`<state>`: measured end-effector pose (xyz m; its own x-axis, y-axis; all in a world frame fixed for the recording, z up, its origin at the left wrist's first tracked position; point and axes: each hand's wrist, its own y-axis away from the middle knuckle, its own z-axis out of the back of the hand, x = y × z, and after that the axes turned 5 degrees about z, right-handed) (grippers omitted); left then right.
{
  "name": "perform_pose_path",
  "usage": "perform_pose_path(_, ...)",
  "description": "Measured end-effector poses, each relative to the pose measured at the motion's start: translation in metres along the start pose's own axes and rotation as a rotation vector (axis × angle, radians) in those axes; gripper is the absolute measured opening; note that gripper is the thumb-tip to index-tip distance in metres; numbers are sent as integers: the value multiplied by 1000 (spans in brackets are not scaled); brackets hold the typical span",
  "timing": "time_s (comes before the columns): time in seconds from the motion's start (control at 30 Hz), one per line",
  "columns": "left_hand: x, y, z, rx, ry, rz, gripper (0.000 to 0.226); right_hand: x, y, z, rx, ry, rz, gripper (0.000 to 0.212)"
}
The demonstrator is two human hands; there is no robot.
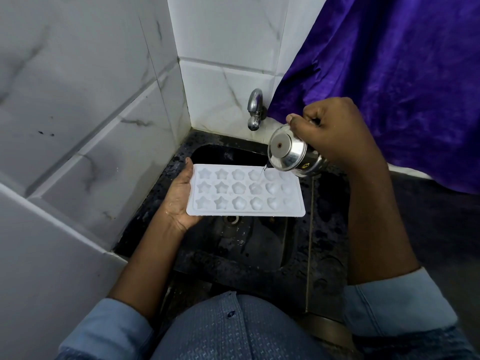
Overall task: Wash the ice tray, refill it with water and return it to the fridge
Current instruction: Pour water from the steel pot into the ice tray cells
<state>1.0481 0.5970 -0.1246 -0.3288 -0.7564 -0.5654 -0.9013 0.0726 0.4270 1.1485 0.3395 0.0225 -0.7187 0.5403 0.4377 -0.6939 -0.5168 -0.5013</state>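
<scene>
Shirt [233, 331], ice tray [244, 193], black sink [233, 266], tiles [78, 87]

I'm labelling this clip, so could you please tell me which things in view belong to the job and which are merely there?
In use: ice tray, steel pot, left hand, right hand, sink beneath.
Just there: tap, not running; purple cloth; wall tiles.
</scene>
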Motion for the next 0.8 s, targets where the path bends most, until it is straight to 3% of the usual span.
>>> perform_pose_path(0.8, -12, 1, 13, -51, 36, 4, 70, -12, 2, 0, 33, 14, -83, 52)
